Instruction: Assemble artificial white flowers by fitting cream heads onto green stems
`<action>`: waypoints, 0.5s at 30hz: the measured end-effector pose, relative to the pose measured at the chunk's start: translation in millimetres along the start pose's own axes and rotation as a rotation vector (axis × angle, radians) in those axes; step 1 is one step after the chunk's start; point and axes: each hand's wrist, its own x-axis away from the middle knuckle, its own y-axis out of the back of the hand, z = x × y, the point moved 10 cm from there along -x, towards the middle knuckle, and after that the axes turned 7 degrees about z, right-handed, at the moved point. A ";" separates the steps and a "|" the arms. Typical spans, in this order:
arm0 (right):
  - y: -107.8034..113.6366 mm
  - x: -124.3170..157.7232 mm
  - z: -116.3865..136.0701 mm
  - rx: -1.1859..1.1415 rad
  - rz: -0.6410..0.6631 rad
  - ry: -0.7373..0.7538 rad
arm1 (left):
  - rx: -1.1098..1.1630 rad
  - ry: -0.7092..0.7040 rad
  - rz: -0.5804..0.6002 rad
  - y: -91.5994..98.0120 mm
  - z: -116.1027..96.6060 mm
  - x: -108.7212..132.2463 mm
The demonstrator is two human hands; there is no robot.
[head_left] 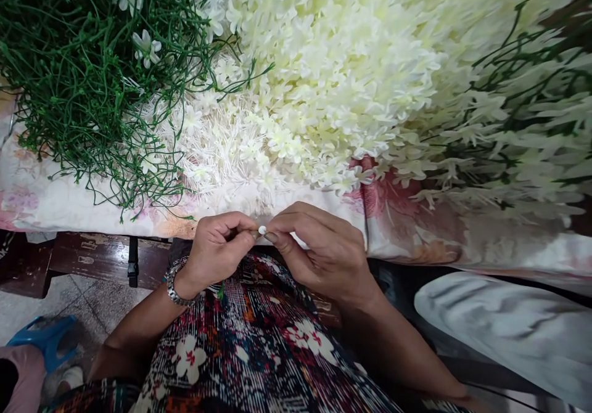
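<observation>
My left hand (222, 246) and my right hand (319, 240) meet fingertip to fingertip just in front of the table edge. Both are closed in a pinch around a small white piece (262, 230); its kind is too small to make out. A short green bit (220, 291) shows beneath my left hand, and whether it joins what the fingers hold cannot be seen. Beyond my hands lie thin white flower pieces (231, 139), and a large heap of creamy white artificial flowers (337, 74) rises behind them.
Tangled green plastic stems (87, 74) are heaped at the left. More white flowers with green stems (522, 135) lie at the right. A flowered cloth (60, 197) covers the table. A person's pale-clothed leg (504, 327) is at my right, and a blue stool (46, 339) stands lower left.
</observation>
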 end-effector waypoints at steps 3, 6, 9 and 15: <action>-0.4 0.3 -0.8 0.006 -0.014 -0.009 | -0.004 -0.012 0.010 -0.8 -1.0 0.0; -1.5 0.5 -0.1 0.023 -0.016 -0.010 | -0.011 -0.019 0.013 -0.6 -1.4 0.3; -2.8 0.1 2.1 0.036 -0.013 0.003 | -0.002 -0.023 0.016 -0.5 -0.5 0.7; -2.0 -2.8 -1.5 -0.064 0.033 -0.024 | 0.118 0.002 0.021 0.5 6.0 0.8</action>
